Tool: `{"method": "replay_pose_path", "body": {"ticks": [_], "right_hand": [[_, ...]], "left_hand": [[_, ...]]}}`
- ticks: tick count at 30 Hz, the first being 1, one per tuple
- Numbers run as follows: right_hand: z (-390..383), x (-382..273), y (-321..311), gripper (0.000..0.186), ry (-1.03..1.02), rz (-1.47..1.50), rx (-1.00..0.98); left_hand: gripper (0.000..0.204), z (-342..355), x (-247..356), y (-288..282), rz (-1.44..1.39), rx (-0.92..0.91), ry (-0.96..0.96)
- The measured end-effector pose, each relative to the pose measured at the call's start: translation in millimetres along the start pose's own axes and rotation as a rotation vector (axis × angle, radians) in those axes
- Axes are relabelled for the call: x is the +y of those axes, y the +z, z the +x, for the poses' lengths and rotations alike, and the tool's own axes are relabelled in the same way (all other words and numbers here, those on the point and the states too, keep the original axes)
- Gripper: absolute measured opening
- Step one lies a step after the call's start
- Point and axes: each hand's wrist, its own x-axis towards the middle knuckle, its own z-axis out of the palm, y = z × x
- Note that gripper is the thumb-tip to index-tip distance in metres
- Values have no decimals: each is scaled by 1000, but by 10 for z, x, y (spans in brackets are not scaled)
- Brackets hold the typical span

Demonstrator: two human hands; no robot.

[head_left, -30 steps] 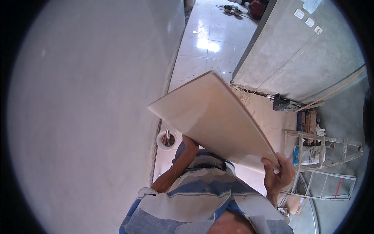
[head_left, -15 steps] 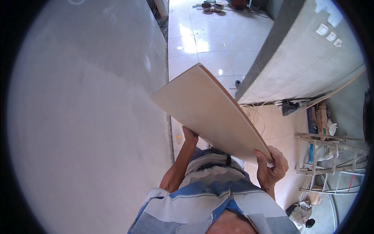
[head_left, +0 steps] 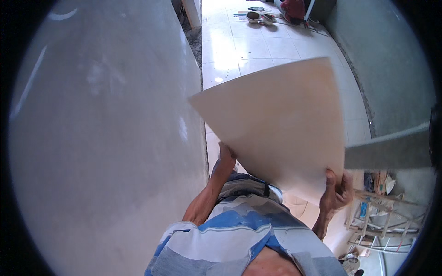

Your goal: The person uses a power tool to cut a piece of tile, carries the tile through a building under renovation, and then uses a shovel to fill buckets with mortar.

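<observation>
Out in front of my body I carry a large beige floor tile (head_left: 276,119), tilted, with its broad smooth face turned up toward me. My left hand (head_left: 226,152) grips the tile's near left edge, its fingers partly hidden beneath. On the tile's right edge, near its lower corner, my right hand (head_left: 337,191) clamps it with the thumb on the face and the fingers curled behind.
A bare grey wall (head_left: 115,138) runs close along my left. Ahead, glossy tiled floor (head_left: 258,48) leads to two buckets (head_left: 253,17) and a crouching person in red (head_left: 292,10). At right, a wall end (head_left: 391,149) juts out, with a wooden trestle (head_left: 386,211) beyond.
The tile has swung to the right and now shows more of its face. Both hands keep their grip. The view has moved forward past the wall end on the right.
</observation>
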Motion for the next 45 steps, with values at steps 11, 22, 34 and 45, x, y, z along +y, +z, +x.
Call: {"method": "replay_pose_path", "body": {"ticks": [11, 22, 34, 45], "right_hand": [[1860, 9, 1852, 35, -27, -189, 332], [4575, -82, 3802, 30, -51, -176, 228], [6728, -1148, 7649, 27, -430, -300, -293], [8355, -980, 9523, 36, -402, -243, -320]], "left_hand": [[50, 2242, 1554, 2050, 39, -82, -350], [58, 4908, 2247, 3434, -29, -177, -182], [53, 8825, 3163, 3318, 112, -507, 44], [31, 10620, 4907, 4452, -493, -289, -291]]}}
